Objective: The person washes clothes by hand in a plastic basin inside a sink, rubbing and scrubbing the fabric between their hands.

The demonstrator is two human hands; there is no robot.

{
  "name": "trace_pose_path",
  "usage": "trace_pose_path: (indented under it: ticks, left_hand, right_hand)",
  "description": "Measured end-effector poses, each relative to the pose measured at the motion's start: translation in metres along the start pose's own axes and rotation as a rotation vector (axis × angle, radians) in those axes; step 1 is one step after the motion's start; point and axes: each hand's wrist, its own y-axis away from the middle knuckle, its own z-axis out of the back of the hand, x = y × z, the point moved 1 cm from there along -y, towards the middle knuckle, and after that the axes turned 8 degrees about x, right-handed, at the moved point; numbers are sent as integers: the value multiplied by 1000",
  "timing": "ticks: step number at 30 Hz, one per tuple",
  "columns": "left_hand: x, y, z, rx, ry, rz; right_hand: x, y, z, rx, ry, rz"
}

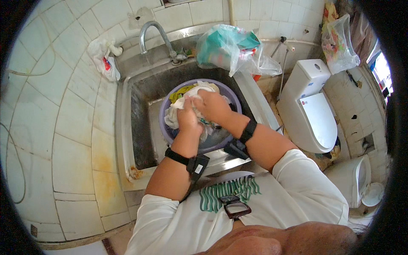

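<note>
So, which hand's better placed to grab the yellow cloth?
Probably the left hand: it's closer to the yellow cloth. The right hand sits farther off; both grip white cloth.

white short-sleeved shirt [282, 193], green wavy stripes [208, 198], black wrist straps [248, 131]

I read no text. See small red-marked sticker [304, 102] on toilet lid [319, 121], pale label [197, 169] on black left-wrist unit [200, 162]; both illegible.
</note>
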Motion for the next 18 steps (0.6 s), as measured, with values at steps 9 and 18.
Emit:
trace_pose_path:
  ticks: [9,18]
  left_hand:
    - [-3,13,-14,-22,-86,160]
    - [10,4,-4,107,77,262]
  right_hand:
    - [-1,-2,3,116,183,-124]
    - [-13,-9,8,61,22,-76]
